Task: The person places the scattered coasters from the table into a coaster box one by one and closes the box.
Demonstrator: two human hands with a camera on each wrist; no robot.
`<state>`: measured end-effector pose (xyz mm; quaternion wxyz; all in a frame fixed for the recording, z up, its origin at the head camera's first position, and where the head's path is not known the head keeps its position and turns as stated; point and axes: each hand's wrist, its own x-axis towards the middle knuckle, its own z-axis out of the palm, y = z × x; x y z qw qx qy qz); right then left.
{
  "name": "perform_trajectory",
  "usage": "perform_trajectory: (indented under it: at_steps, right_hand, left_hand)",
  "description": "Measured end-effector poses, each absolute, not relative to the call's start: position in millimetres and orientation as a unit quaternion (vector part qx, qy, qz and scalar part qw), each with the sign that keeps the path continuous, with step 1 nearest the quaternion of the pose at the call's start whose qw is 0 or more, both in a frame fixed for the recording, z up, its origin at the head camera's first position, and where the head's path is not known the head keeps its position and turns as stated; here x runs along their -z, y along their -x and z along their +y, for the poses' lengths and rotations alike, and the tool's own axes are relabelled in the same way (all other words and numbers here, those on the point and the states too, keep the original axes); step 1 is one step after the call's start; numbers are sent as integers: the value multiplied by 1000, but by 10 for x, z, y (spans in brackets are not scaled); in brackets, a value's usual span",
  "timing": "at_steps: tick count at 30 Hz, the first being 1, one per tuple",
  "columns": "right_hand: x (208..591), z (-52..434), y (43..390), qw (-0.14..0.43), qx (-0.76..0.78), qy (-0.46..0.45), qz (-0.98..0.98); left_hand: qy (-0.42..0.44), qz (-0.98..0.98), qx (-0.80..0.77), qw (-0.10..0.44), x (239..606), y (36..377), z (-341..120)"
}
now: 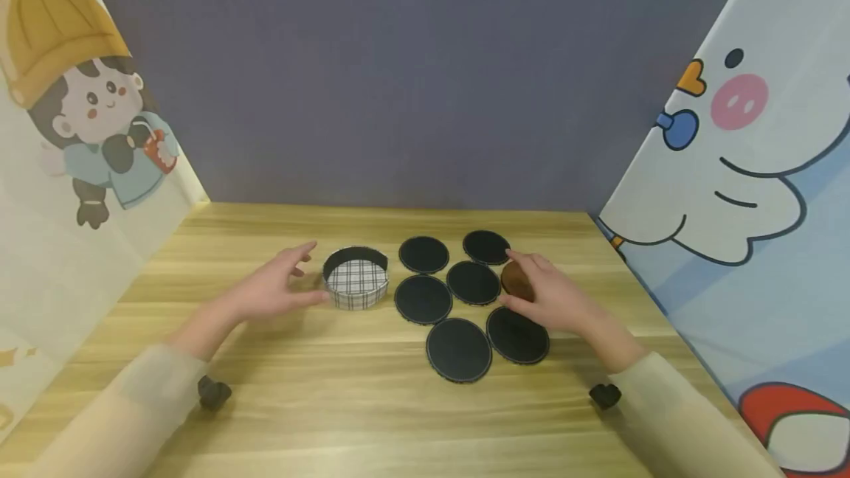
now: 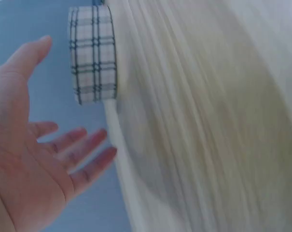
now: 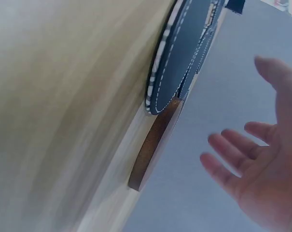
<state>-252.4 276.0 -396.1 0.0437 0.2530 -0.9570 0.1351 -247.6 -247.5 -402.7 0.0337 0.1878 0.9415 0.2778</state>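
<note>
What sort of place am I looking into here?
Probably a small partitioned work booth: a wood-grain tabletop with a plain grey back panel behind it and cartoon-printed side panels on either side.

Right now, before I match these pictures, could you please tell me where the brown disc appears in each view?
Head view: the brown disc is right of centre, partly hidden by the right hand.
Left wrist view: not in it.
Right wrist view: just below the middle, its brown edge lower in the picture than the nearest black pad.
Shared landmark: the wood-grain tabletop, in all three.
</note>
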Motion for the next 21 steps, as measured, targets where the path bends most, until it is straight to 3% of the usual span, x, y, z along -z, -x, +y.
perform_trajectory:
  at_steps: [11,21]
  right_hand:
    - [3970,3069,2382,-41,-313,-232,-920]
    - [4081,3314,2249,-47,-296,-226,-927]
  left_hand:
    - [-181,906,-369,105,4144,2767,-2470]
    - [-176,898,-383,124,4184,2856,-2316]
